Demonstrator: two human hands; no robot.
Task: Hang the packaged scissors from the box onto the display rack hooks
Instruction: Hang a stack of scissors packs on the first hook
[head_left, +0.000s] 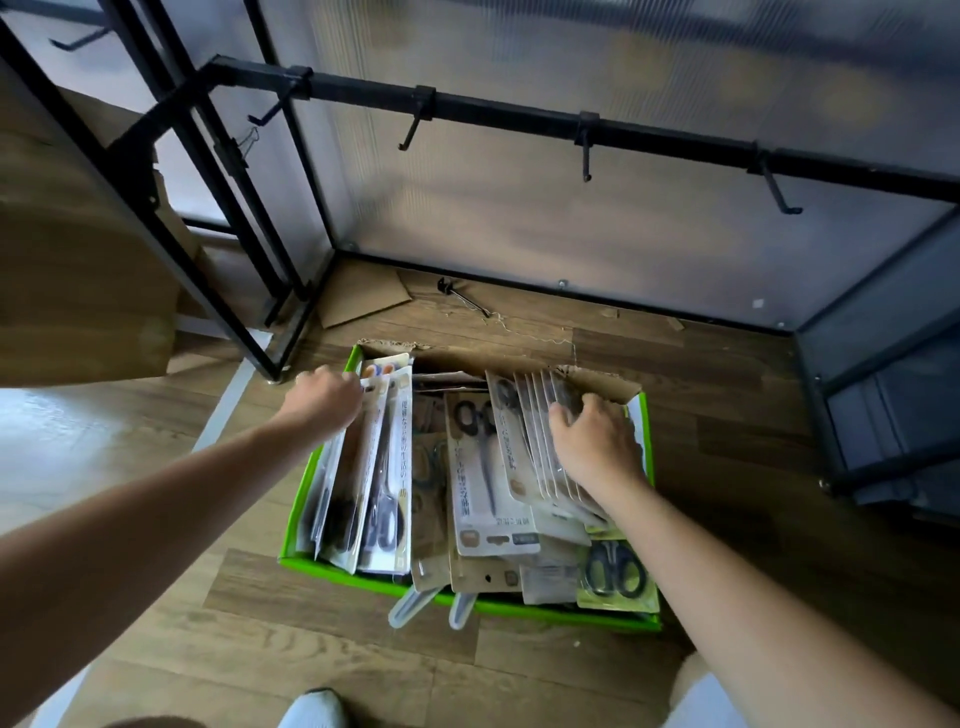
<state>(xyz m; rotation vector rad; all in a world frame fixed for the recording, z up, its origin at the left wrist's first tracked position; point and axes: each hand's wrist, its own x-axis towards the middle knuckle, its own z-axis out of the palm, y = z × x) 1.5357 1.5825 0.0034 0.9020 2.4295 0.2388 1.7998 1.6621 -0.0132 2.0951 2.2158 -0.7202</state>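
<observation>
- head view: looks down on a green box (363, 578) sitting on the wood floor (727, 415), crammed with scissor packs.
- left hand (324, 395) at the far left corner of the box, fingers curled round the top edges of the upright packs (384, 467) standing along the left wall.
- right hand (597, 441) over the right side of the box, fingers hooked over the tops of the leaning packs (530, 441), a fanned row tilted toward the right wall; cannot tell how firm the hold is.
- between the two hands, flat packs (483, 467) lying face up in the middle of the box, black handles showing.
- beyond the box, a black rack bar (519, 117) running across in front of a frosted panel (519, 223), with hooks (410, 130) spaced along it.
- on the floor under the bar, a loose hook (462, 300) just beside a cardboard scrap (363, 299).
</observation>
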